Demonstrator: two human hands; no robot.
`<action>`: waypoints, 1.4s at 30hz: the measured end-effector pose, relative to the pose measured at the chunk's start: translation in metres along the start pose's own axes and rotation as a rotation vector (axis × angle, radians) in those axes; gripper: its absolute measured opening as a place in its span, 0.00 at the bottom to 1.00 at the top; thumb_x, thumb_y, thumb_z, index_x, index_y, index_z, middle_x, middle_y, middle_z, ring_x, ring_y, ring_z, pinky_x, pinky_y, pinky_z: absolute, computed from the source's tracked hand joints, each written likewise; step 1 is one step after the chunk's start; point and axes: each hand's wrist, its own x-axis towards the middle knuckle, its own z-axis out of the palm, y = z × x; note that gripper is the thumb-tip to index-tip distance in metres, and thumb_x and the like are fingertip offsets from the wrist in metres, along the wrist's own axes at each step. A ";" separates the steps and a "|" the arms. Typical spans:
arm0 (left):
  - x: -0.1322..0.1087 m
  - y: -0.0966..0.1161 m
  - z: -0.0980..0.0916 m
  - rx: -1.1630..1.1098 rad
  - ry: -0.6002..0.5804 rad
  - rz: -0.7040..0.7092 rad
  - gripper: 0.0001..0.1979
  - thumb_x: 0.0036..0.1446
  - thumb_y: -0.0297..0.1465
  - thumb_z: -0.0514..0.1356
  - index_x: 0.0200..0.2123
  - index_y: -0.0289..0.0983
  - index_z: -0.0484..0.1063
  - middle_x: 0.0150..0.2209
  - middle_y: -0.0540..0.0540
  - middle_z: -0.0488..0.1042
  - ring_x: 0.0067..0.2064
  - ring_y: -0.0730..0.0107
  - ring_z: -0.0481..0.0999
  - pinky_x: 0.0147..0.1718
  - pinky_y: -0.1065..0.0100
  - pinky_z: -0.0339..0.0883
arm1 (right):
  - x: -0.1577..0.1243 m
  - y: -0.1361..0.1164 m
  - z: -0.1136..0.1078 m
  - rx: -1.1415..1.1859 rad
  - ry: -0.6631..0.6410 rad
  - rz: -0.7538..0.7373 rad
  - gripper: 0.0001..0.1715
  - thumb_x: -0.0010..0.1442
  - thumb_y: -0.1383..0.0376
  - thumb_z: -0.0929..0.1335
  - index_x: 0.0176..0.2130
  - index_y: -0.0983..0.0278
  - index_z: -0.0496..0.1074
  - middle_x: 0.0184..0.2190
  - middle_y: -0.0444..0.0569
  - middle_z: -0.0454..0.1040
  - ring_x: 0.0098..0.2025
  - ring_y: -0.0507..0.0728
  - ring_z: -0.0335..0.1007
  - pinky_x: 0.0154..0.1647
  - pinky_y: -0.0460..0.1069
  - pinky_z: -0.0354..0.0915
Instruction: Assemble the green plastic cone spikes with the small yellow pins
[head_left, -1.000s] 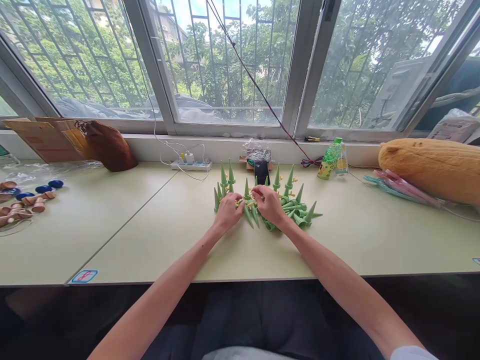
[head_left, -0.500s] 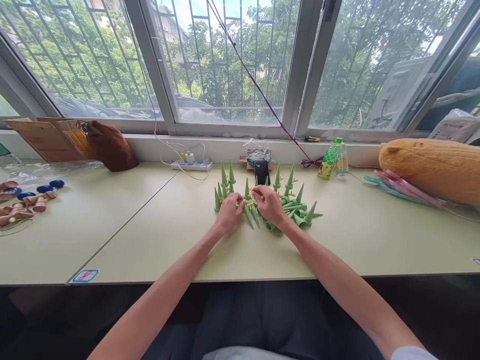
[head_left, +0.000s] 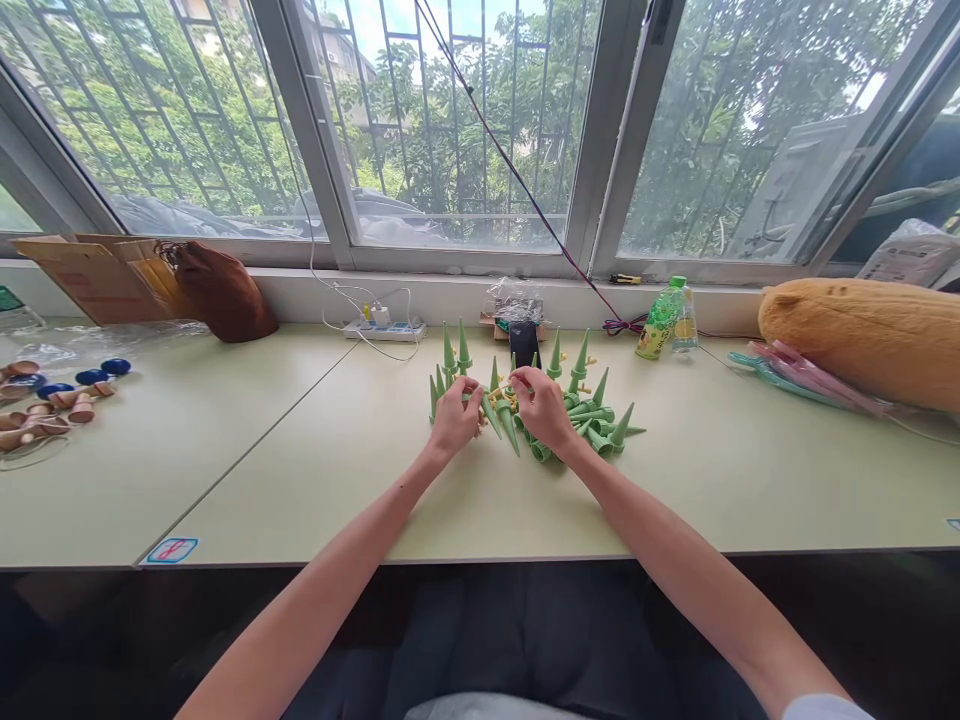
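Observation:
My left hand (head_left: 456, 412) is closed on a slim green plastic spike (head_left: 491, 412), whose pointed end slants down and to the right. Another green spike (head_left: 508, 430) lies just right of it. Above these, my right hand (head_left: 541, 408) has thumb and fingers pinched together; whatever they grip is too small to make out. Upright green spikes with small yellow valves stand behind both hands, such as one spike (head_left: 577, 362) at the right. A heap of loose green cones (head_left: 596, 425) lies beside my right wrist, partly covered by it.
Behind the spikes sits a black phone (head_left: 525, 343) against a small box. A power strip (head_left: 386, 330) is at the back left, a green-capped bottle (head_left: 661, 318) at the back right. Wooden toys with blue balls (head_left: 91, 377) lie far left; a tan plush (head_left: 862, 340) rests far right.
My left hand has moved slightly up and left, and the green spike at its fingertips has shifted up with it. My right hand has risen a little.

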 end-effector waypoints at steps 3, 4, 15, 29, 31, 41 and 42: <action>0.000 0.000 0.001 -0.043 0.001 -0.009 0.12 0.60 0.41 0.55 0.34 0.38 0.63 0.29 0.49 0.71 0.18 0.76 0.69 0.12 0.73 0.61 | 0.000 -0.001 0.000 0.002 -0.002 -0.002 0.14 0.67 0.62 0.58 0.37 0.63 0.69 0.34 0.51 0.72 0.35 0.56 0.67 0.34 0.49 0.62; 0.000 0.000 0.001 -0.049 0.001 -0.010 0.12 0.60 0.41 0.55 0.34 0.38 0.63 0.29 0.49 0.71 0.18 0.76 0.69 0.11 0.73 0.62 | 0.000 -0.001 -0.001 0.005 -0.003 -0.003 0.14 0.68 0.62 0.58 0.37 0.63 0.69 0.34 0.51 0.72 0.35 0.56 0.67 0.34 0.49 0.61; -0.002 0.004 0.001 -0.062 -0.012 -0.006 0.14 0.59 0.43 0.56 0.34 0.38 0.63 0.27 0.50 0.70 0.18 0.74 0.70 0.12 0.72 0.64 | -0.001 0.000 0.001 0.030 -0.061 0.004 0.13 0.66 0.63 0.59 0.38 0.64 0.70 0.34 0.50 0.72 0.36 0.56 0.68 0.36 0.49 0.61; -0.003 0.005 0.001 -0.045 0.005 0.058 0.15 0.58 0.44 0.57 0.34 0.37 0.65 0.31 0.49 0.71 0.17 0.75 0.71 0.14 0.71 0.66 | -0.001 0.004 0.005 0.070 -0.130 -0.020 0.11 0.65 0.63 0.61 0.37 0.64 0.71 0.34 0.50 0.73 0.37 0.56 0.68 0.37 0.48 0.61; -0.003 0.005 0.001 -0.040 0.008 0.059 0.15 0.58 0.44 0.56 0.35 0.37 0.66 0.33 0.48 0.71 0.18 0.75 0.71 0.14 0.71 0.66 | -0.001 0.003 0.005 0.073 -0.137 -0.019 0.11 0.65 0.63 0.61 0.37 0.64 0.71 0.34 0.50 0.73 0.36 0.56 0.68 0.37 0.48 0.61; -0.002 0.002 0.003 0.105 0.018 0.217 0.19 0.53 0.37 0.63 0.46 0.36 0.69 0.42 0.43 0.74 0.28 0.75 0.73 0.25 0.72 0.72 | -0.002 0.000 0.003 0.102 -0.130 0.002 0.12 0.65 0.63 0.60 0.37 0.64 0.70 0.31 0.48 0.73 0.32 0.54 0.66 0.35 0.47 0.60; -0.002 0.002 0.003 0.124 0.020 0.236 0.20 0.52 0.36 0.63 0.47 0.36 0.69 0.43 0.42 0.73 0.29 0.75 0.73 0.26 0.71 0.73 | -0.002 0.000 0.003 0.102 -0.130 0.000 0.12 0.65 0.63 0.60 0.37 0.64 0.70 0.31 0.48 0.73 0.32 0.54 0.66 0.34 0.47 0.60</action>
